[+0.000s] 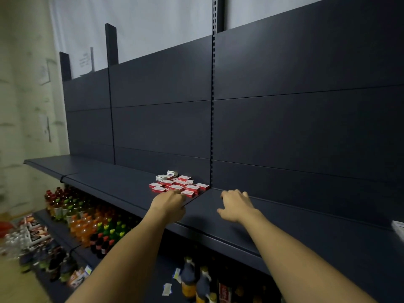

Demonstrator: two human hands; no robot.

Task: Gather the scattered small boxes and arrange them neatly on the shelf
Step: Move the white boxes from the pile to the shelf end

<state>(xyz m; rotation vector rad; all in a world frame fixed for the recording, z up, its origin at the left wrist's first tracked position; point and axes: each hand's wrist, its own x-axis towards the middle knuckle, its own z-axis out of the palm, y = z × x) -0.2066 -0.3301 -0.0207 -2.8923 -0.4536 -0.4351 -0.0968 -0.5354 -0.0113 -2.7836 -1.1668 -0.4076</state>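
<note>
Progress: early, by my reading. Small red-and-white cardboard boxes (178,185) lie in a loose heap on the dark blue-grey metal shelf (109,178), close to the back panel and just left of the slotted upright post (211,127). Boxes sit at mixed angles, some overlapping; two whiter boxes (167,175) lie at the rear of the heap. No tidy row is visible yet, so the arranging is all left to do. Another pale box (398,228) shows at the far right edge of the shelf, well apart from the heap; likely needs gathering too.

Left hand (169,205) reaches to the near edge of the heap, fingers curled down toward the closest box; whether it grips one, cannot tell. Right hand (235,206) hovers over bare shelf right of the heap, fingers relaxed and spread, holding nothing.

Room: long bare stretches of shelf on both sides. Front lip is near the wrists; boxes pulled forward could slip off onto the coloured drink bottles (87,224) below.
</note>
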